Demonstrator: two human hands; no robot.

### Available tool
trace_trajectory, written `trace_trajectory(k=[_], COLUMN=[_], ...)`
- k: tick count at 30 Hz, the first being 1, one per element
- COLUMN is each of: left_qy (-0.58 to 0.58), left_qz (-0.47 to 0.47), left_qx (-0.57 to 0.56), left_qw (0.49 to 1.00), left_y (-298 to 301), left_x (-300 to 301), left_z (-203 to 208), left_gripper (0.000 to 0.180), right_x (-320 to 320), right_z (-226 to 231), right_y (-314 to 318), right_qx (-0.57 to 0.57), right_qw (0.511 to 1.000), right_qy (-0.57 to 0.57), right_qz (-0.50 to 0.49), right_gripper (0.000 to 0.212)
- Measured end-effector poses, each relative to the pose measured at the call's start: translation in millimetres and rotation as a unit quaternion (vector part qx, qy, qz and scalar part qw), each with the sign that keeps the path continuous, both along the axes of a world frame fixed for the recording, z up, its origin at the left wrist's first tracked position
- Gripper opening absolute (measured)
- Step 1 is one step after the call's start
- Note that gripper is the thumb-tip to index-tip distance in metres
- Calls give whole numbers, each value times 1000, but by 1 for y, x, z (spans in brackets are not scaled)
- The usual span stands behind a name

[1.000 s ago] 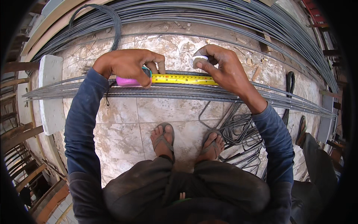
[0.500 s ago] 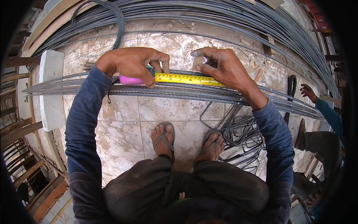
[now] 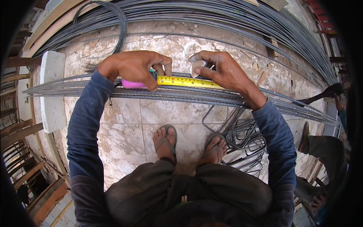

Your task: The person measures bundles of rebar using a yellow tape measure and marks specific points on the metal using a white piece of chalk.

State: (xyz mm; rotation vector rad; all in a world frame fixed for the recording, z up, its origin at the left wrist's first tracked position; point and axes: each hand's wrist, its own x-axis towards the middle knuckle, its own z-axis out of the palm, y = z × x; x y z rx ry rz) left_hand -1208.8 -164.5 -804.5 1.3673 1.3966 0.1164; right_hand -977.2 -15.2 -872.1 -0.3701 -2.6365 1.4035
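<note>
My left hand point(image 3: 132, 67) is closed around a pink tape measure point(image 3: 132, 84) with a dark and teal side. Its yellow blade point(image 3: 177, 81) is pulled out to the right, lying along a bundle of steel reinforcing bars point(image 3: 204, 99). My right hand point(image 3: 227, 72) pinches a whitish piece of chalk or similar lump point(image 3: 196, 68) between thumb and fingers, just above the bars. The blade passes under that hand, and its far end is hidden there.
A white block point(image 3: 53, 90) lies under the bars' left ends. Bent rebar stirrups point(image 3: 242, 140) lie beside my right foot. Beyond are a wire coil point(image 3: 121, 26) and a long rebar pile point(image 3: 181, 13). At right, a co-worker's hand point(image 3: 338, 102) holds a dark strip-like thing point(image 3: 325, 92).
My right hand has shifted slightly left with the whitish lump, its fingertips tilting down. The co-worker has lifted the dark thing from beside the bars. My left hand stays nearly in place.
</note>
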Motion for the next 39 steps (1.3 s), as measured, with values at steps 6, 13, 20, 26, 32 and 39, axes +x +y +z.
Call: trace_trajectory(k=[6,13,20,26,32,39], left_qy=[21,-8,-6,-8,-29,-17], left_qz=[-11,21,9,17,34,14], left_qx=[0,9,8,3,-12,-4], left_qw=[1000,1000,1000,1000,999,1000], left_y=[1,-5,-3,-1,-6,-1], left_x=[2,2,0,2,1,4], left_z=[-1,-3,-9,-6,-9,-5], left_gripper=[45,45,47,47,46,46], right_x=[-6,-3,39,51,45,48], right_z=[-2,-2,29,7,1,-1], right_y=[-6,-4,-32,-63,-67,-63], right_qx=[72,68,15,110,173,179], right_qw=[997,994,981,978,971,970], right_qy=[-1,33,127,145,155,164], right_qz=[-6,-76,-144,-99,-58,-28], right_gripper=[25,29,27,28,39,43])
